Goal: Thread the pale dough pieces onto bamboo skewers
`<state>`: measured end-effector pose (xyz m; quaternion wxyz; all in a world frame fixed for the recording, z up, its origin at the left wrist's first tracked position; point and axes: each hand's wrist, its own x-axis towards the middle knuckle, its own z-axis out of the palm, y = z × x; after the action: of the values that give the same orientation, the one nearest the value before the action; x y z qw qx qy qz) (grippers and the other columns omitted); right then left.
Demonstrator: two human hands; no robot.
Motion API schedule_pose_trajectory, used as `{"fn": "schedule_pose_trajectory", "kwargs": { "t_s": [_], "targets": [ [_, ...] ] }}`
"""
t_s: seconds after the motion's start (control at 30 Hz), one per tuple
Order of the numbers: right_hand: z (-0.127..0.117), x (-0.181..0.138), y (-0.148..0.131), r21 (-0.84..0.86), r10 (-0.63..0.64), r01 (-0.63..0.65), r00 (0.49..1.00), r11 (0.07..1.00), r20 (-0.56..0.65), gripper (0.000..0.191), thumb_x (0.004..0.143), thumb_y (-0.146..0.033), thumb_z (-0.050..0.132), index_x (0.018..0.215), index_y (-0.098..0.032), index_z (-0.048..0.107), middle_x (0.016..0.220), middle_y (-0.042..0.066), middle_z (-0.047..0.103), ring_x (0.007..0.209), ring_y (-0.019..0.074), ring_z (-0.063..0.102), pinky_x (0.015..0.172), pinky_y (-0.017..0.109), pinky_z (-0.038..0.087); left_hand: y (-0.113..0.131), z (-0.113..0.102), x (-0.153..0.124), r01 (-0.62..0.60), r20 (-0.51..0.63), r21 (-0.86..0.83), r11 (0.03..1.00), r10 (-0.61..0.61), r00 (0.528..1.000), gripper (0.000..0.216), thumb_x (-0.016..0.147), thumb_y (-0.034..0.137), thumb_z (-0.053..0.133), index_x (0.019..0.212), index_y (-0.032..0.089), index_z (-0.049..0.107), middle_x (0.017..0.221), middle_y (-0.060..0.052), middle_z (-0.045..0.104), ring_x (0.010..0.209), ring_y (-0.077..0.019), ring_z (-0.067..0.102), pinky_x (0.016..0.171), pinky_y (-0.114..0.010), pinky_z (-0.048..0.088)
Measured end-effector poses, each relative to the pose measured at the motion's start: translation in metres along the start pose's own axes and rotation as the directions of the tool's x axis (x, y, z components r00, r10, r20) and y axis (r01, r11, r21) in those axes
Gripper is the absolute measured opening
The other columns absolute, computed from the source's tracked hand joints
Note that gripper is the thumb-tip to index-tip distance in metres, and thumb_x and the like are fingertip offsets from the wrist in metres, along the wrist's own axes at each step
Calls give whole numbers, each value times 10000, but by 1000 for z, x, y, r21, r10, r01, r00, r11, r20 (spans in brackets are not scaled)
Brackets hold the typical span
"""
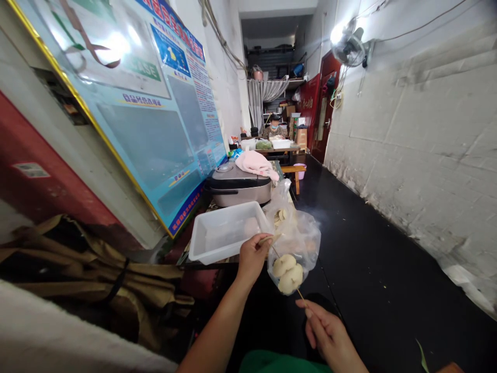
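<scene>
My left hand (252, 257) is closed, pinching a thin pale slice at its fingertips beside the upper end of a thin wooden skewer (300, 295). Two pale round food pieces (287, 273) sit threaded on that skewer. My right hand (326, 331) grips the skewer's lower end with its fingers curled. Just behind the skewer stands a clear plastic bag (301, 234) holding more pale slices. An empty white plastic tray (225, 230) lies left of the bag on the table edge.
A grey electric cooker (237, 185) with a pink cloth (256, 163) stands behind the tray. A blue poster board (155, 103) leans on the left wall. A brown bag (93, 274) lies at left. A person sits at a far table (277, 147). Dark floor (368, 259) runs along the right wall.
</scene>
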<state>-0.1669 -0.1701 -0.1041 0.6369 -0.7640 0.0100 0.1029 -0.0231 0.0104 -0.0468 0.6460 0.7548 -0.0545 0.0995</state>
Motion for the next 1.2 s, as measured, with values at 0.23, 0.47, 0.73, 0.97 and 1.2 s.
{"fn": "schedule_pose_trajectory", "kwargs": {
  "t_s": [0.23,0.47,0.73,0.97,1.2],
  "targets": [
    [0,0,1,15,-13,13,1000,1000,-5,844,837,-787,327,1218,-64,540,520,-56,391,420,75,277,418,228,168,-4,4,-4,-28,-15,25,999,28,999,250,794,368,630,932,187,735,909,-49,722,776,-166,600,729,-247,432],
    [0,-1,1,18,-23,23,1000,1000,-11,820,850,-765,343,1219,-63,549,517,-54,397,416,72,274,411,223,167,1,4,-5,-22,-29,51,998,24,999,259,793,376,628,930,185,735,855,-45,714,711,-158,580,678,-239,423],
    [2,-1,8,28,-28,28,999,999,-24,816,861,-751,339,1246,-58,529,520,-56,403,396,66,260,390,217,159,1,12,-14,-10,1,-12,1000,10,1000,266,776,362,632,923,161,726,842,-54,706,727,-158,585,709,-254,443],
    [2,0,10,55,-38,41,998,998,-50,813,860,-750,346,1263,-64,512,529,-61,399,386,58,229,384,216,135,11,20,-19,158,-8,-355,922,-172,985,371,662,412,730,893,124,690,833,-57,688,733,-150,598,696,-270,509],
    [2,-2,4,17,-70,70,997,997,-25,850,894,-726,284,1399,-46,357,556,-52,421,439,87,293,428,228,187,18,22,-18,242,1,-459,855,-272,962,447,545,434,817,828,116,680,778,-35,669,678,-120,583,657,-259,519]
  ]
}}
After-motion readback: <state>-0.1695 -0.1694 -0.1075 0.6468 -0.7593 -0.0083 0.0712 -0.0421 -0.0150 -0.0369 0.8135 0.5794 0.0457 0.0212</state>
